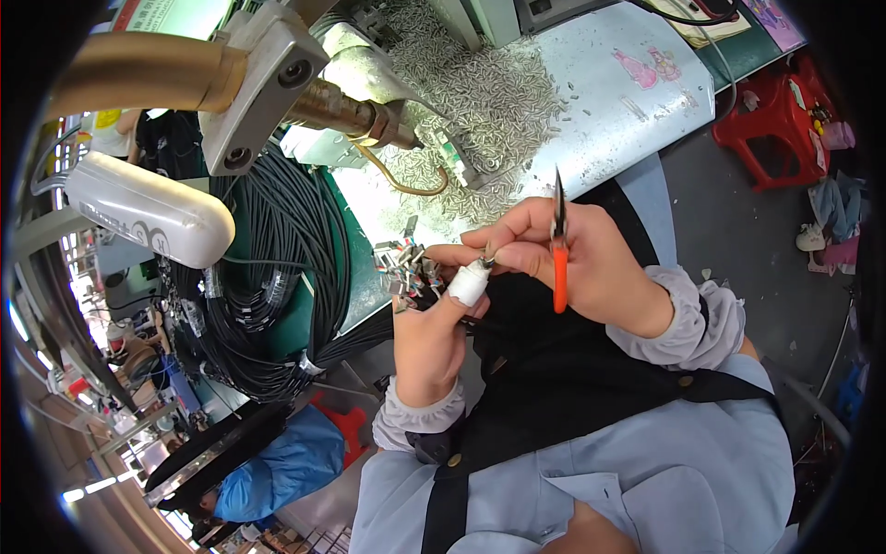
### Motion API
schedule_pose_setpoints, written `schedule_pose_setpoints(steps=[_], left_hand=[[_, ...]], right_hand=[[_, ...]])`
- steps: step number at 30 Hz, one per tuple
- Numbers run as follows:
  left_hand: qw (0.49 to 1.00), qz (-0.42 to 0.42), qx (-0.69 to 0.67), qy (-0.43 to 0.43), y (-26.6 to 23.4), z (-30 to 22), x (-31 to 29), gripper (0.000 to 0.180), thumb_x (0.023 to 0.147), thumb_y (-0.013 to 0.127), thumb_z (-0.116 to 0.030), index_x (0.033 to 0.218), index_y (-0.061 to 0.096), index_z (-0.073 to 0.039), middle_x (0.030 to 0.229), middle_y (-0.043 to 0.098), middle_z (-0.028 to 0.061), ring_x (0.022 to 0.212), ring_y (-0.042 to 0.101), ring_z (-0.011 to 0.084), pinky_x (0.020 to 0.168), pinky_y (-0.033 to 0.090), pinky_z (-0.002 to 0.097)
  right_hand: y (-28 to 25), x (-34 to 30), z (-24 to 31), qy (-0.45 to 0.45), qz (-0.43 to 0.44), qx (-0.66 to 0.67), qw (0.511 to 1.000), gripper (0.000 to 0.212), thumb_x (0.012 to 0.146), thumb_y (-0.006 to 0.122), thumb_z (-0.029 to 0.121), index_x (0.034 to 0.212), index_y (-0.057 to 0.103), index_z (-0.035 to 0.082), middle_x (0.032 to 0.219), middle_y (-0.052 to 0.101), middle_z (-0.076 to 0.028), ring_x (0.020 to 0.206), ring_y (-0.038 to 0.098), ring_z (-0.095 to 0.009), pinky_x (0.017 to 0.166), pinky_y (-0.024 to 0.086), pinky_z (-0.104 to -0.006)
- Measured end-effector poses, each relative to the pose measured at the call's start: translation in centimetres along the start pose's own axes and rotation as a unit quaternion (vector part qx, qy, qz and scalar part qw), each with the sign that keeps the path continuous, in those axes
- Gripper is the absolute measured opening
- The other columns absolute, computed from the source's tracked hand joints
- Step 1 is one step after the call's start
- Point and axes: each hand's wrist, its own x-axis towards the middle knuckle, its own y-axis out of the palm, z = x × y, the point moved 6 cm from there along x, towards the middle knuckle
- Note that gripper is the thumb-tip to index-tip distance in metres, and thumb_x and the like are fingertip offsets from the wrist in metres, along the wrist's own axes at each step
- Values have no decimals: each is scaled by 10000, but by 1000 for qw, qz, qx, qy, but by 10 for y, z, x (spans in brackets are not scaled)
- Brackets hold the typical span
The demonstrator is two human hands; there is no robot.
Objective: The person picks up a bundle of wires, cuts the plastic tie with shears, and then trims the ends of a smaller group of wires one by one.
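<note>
My left hand (430,340) is closed round a bundle of black cables, and their metal connector ends (406,268) stick out beside its fingers. White tape (469,283) wraps its thumb. My right hand (600,268) is closed with a pair of orange-handled snips (560,263) held across the palm, the dark pointed tip upward. Thumb and forefinger of that hand pinch at a small cable end (489,262) by the taped thumb, where both hands meet. The fingers hide most of what they pinch.
Many small metal pieces (503,88) lie heaped on the pale worktop (628,120). Above it a machine head (351,115) and a white lamp (152,210) reach in from the left. Coiled black cables (268,240) rest at left; a red stool (775,125) stands at right. A person in blue (281,466) is at lower left.
</note>
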Motion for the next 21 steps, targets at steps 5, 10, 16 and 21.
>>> schedule_pose_setpoints(steps=[5,10,16,21], left_hand=[[999,0,-8,36,3,-6,-4,185,743,620,5,915,553,21,811,543,36,690,475,84,569,394,219],[988,-35,81,128,3,-12,-7,185,733,618,23,906,553,24,794,541,37,677,472,86,570,384,217],[983,-46,132,119,7,-17,-1,174,784,556,-12,946,493,-1,705,457,44,552,392,100,495,291,237],[998,39,-36,-15,4,-12,29,154,774,580,-1,922,544,-21,714,480,7,577,413,91,530,351,236]], right_hand=[[-1,-9,22,-71,33,-349,934,251,753,669,193,742,531,-16,690,599,-124,621,612,-177,521,445,-247],[8,-11,17,-78,17,-519,851,369,645,754,299,627,509,24,483,502,-95,439,540,-253,398,392,-286],[7,-11,0,-87,-8,-471,878,308,717,700,233,626,499,18,481,497,-101,419,499,-262,400,382,-293],[-8,-6,-14,-38,-24,-298,954,259,787,634,186,664,491,7,482,491,-45,403,492,-154,403,379,-268]])
